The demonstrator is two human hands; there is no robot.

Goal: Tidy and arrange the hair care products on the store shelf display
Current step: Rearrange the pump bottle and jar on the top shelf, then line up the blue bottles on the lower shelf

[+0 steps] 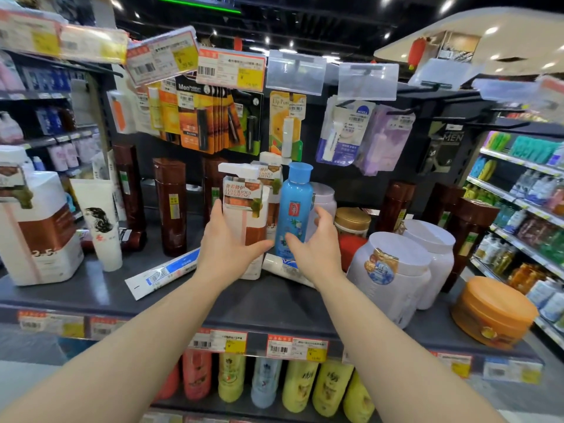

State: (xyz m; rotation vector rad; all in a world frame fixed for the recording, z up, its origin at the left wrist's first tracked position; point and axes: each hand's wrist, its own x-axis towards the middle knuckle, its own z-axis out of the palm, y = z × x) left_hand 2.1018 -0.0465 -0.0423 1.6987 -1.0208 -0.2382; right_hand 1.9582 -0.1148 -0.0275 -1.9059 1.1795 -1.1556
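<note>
Hair-care bottles crowd the dark grey shelf (274, 297). Mid-shelf, a white pump bottle with a brown label (245, 221) stands upright, the left hand (227, 248) curled around its near left side, thumb reaching right. Just beside it on the right, a tall blue plastic bottle (294, 209); right hand (317, 242) cups it, fingers loosely bent, contact unclear. A white tube (164, 273) lies flat, near left.

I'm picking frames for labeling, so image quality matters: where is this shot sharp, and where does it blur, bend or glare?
Head view: sharp at the center, on the hands and the blue bottle; the price tags at top left smear; wide-angle distortion bows the shelf edge; ceiling lights glare on the clear tag holders.
</note>
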